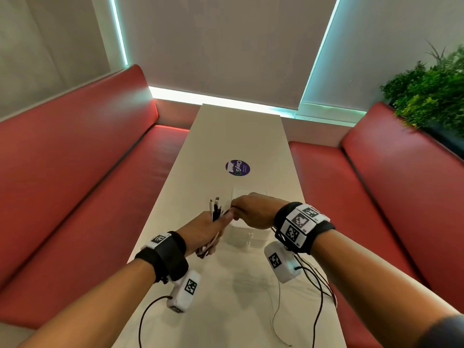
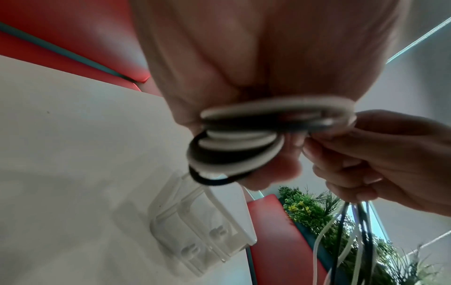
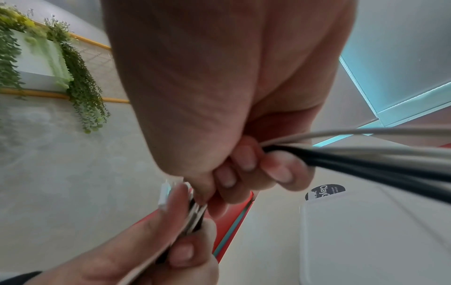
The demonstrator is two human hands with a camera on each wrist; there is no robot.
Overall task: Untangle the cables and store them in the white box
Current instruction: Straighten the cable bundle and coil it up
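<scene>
Above a white table (image 1: 251,285), the left hand (image 1: 203,231) clenches a gathered bundle of black and white cables (image 1: 215,209) while the right hand (image 1: 252,210) pinches its strands beside the white box (image 1: 244,241), so storing apparently remains undone.

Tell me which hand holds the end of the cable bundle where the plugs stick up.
The left hand: it grips the black and white cables with the connector tips poking above its fist. The right hand only pinches the strands beside it, over the white plastic box.

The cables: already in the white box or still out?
Out. The cables are gripped by left hand and right hand, above the white box.
</scene>
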